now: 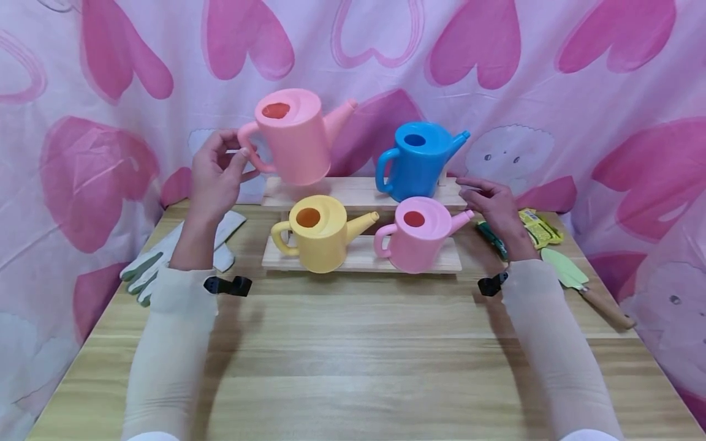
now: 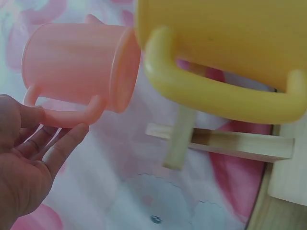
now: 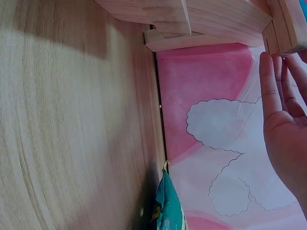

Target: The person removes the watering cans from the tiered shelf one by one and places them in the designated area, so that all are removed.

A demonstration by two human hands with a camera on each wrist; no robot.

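My left hand (image 1: 216,174) pinches the handle of a salmon-pink watering can (image 1: 295,144), held up above the upper shelf at its left end. In the left wrist view the fingers and thumb close round that handle. My right hand (image 1: 494,205) has its fingers extended, fingertips at the right end of the wooden two-tier rack (image 1: 353,191). A blue watering can (image 1: 418,165) stands on the upper tier. On the lower tier stand a yellow watering can (image 1: 320,239) at left and a pink watering can (image 1: 416,239) at right, spouts pointing right.
White-and-green gloves (image 1: 165,254) lie at the table's left. On the right are a yellow packet (image 1: 537,228), a dark green packet (image 1: 489,237) and a trowel (image 1: 573,272) with a wooden handle. A curtain with pink hearts (image 1: 474,43) hangs behind the wooden table (image 1: 353,349).
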